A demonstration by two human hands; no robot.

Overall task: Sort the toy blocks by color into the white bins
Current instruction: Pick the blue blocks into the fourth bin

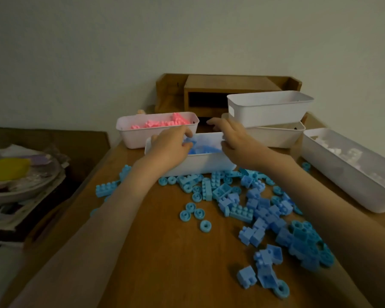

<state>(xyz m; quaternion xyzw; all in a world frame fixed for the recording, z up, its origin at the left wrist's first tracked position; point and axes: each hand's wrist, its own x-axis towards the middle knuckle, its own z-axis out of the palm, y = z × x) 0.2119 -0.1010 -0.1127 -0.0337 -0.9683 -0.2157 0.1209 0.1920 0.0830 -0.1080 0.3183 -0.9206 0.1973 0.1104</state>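
Many light blue blocks (pixel 253 205) and wheel pieces lie scattered over the wooden table (pixel 160 252). Behind them stands a white bin (pixel 200 163) with blue blocks inside. My left hand (pixel 170 146) hovers over that bin's left half, its curled fingers holding a blue block (pixel 189 142) above the inside. My right hand (pixel 233 141) is over the bin's right end, fingers relaxed and stretched toward the back, thumb by the rim, with nothing visibly held. A bin of pink blocks (pixel 133 138) stands behind on the left.
Two stacked white bins (pixel 269 112) stand at the back right in front of a wooden desk organiser (pixel 209 90). A long bin holding white blocks (pixel 342 178) lies along the right edge. A plate and papers (pixel 20 174) are piled on a lower surface to the left.
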